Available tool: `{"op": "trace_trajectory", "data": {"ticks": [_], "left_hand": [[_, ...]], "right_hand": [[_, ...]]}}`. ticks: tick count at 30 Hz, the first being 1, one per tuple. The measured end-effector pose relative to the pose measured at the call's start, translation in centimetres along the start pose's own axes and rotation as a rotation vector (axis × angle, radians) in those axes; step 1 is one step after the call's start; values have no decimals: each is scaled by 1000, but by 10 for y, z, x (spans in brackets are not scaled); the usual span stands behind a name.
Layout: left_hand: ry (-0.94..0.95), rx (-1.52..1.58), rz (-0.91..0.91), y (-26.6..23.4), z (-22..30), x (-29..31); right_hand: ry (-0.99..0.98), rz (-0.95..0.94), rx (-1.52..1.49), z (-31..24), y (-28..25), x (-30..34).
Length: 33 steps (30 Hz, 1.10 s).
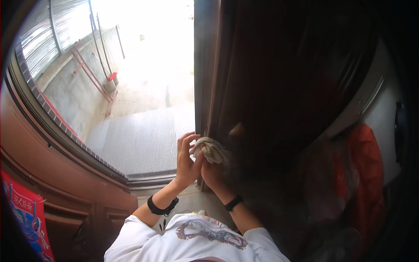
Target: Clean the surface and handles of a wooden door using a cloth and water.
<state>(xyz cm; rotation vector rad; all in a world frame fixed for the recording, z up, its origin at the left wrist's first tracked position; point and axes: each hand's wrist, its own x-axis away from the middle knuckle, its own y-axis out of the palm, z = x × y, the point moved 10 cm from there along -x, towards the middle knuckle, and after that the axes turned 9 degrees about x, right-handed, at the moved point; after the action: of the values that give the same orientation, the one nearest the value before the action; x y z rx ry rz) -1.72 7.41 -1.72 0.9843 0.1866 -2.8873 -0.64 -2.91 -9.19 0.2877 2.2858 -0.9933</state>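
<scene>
A bunched, pale greyish cloth (212,150) is pressed against the edge of a dark door frame (211,87), in front of me. My right hand (211,173) grips the cloth from below, most of its fingers hidden by it. My left hand (187,158) is at the cloth's left side, with its fingers curled around and the thumb against the cloth. Its fingertips reach the frame's edge. Both wrists wear black bands.
An open doorway shows a bright yard with a textured grey mat (139,144). Long-handled tools (98,65) lean on a grey wall there. A brown panelled door (83,201) with a red hanging (30,209) stands left. Red-orange fabric (369,166) hangs in the shadow at right.
</scene>
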Motion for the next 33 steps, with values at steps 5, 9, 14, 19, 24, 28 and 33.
{"op": "trace_trajectory", "data": {"ticks": [5,9,14,19,24,28,33], "left_hand": [[-276,-72,-31,-2,-64,51],[-380,-119,-91,3,-78,81],[-472,-215,-173,0,-76,107],[-652,-225,-280,-2,-106,154],[-724,97,-574,73,-87,178],[-455,73,-770,121,-50,179],[-384,129,-640,124,-39,148]], "right_hand": [[-22,-72,-2,35,40,52],[-104,-149,138,63,73,93],[334,-834,7,147,139,186],[444,-616,-27,179,82,217],[475,-614,-325,122,9,185],[650,-567,-723,89,-36,176],[590,-338,-1028,63,-110,142]]}}
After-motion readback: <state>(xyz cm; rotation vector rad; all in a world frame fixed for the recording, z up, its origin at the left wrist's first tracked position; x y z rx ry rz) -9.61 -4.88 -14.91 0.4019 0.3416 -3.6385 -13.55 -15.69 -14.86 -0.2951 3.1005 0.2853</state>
